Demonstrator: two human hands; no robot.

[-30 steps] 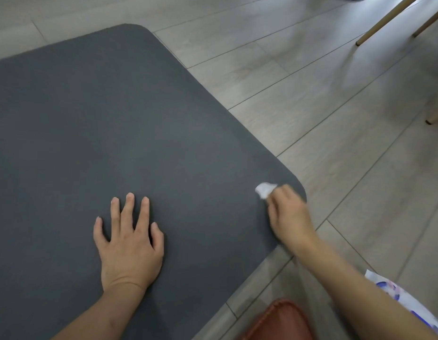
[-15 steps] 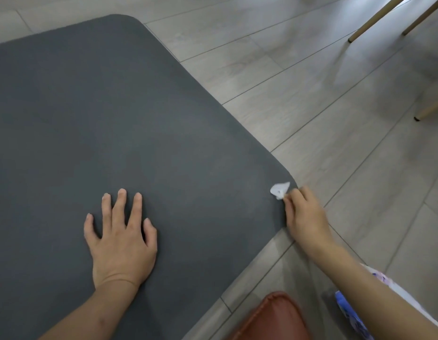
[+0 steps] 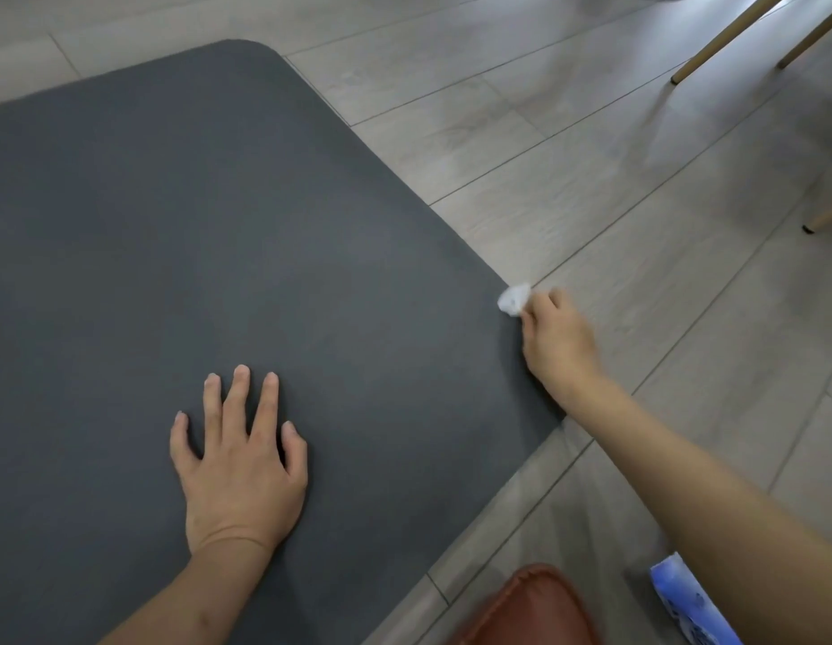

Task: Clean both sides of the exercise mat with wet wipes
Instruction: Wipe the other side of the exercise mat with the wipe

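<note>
Grey wood-look floor planks [image 3: 591, 188] run diagonally under everything, and a dark grey exercise mat [image 3: 195, 235] lies flat on them, filling the left and middle of the view, with one rounded corner at the top and its long edge slanting down to the right.

On the mat's near part the left hand [image 3: 239, 467] rests palm down, fingers straight and slightly spread, holding nothing. Further right, at the mat's right edge, a small crumpled white wet wipe [image 3: 514, 300] sits against the border where mat meets floor. The right hand [image 3: 558, 342] pinches it at the fingertips, fingers curled, with the hand itself lying over the mat's edge and the forearm stretching back toward the lower right corner.

Near the bottom edge, a rounded brown leather-like object [image 3: 525, 607] shows just off the mat. Beside it to the right, partly under the forearm, lies a blue and white packet [image 3: 684, 602]. At the upper right, pale wooden furniture legs [image 3: 726, 37] stand on the floor, well apart from the mat.
</note>
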